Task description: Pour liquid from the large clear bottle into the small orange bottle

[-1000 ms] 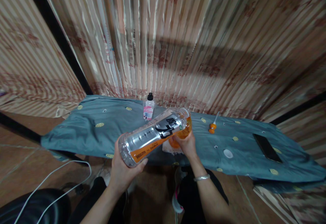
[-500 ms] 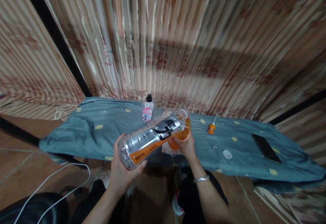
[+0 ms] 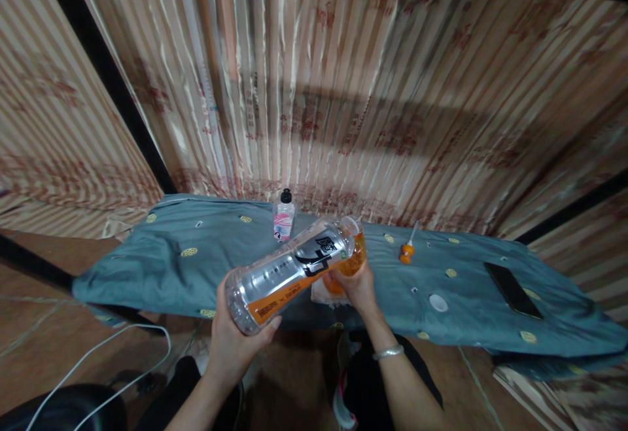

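A large clear plastic bottle (image 3: pixel 289 267) with an orange and black label lies tilted between my hands, base toward me. Orange liquid has pooled at its far, neck end. My left hand (image 3: pixel 235 343) cups the base from below. At the neck end my right hand (image 3: pixel 357 286) is closed around the bottle, just above a pale cloth or tissue (image 3: pixel 320 293) on the blue sheet (image 3: pixel 171 267). The bottle's mouth is hidden behind my fingers.
The blue sheet covers a low surface against striped curtains. On it stand a small pink-labelled bottle (image 3: pixel 283 216), an orange-handled tool (image 3: pixel 406 251), a white disc (image 3: pixel 438 302) and a black phone (image 3: pixel 513 289). A white cable (image 3: pixel 98 352) runs over the floor at left.
Both hands keep the same hold on the tilted bottle. Only the view has drifted slightly.
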The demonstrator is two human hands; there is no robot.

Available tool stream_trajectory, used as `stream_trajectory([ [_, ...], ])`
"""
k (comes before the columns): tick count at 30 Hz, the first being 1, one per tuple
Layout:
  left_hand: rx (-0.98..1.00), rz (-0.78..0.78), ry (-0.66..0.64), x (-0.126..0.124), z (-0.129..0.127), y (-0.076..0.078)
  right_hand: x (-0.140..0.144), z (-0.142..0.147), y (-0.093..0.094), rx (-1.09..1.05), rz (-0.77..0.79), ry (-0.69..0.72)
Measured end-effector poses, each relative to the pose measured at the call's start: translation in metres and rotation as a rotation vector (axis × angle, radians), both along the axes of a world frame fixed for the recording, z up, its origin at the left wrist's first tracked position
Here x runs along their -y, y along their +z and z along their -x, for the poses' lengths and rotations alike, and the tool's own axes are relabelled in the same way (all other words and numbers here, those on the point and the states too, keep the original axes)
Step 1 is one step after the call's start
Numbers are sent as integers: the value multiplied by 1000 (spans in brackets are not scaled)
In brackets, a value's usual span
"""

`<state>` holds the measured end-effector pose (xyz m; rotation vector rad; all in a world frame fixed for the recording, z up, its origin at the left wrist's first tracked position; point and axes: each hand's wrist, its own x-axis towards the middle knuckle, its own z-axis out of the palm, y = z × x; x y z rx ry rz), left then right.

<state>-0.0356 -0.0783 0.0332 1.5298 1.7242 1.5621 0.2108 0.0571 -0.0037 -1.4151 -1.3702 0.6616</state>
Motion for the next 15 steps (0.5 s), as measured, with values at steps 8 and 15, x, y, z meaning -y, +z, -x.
stream_trajectory([
  [8,51,-13,29,1,-8,9,0,0,1,-7,-5,25],
  [15,126,-31,87,4,-24,20,-2,1,-1,-26,-13,27],
])
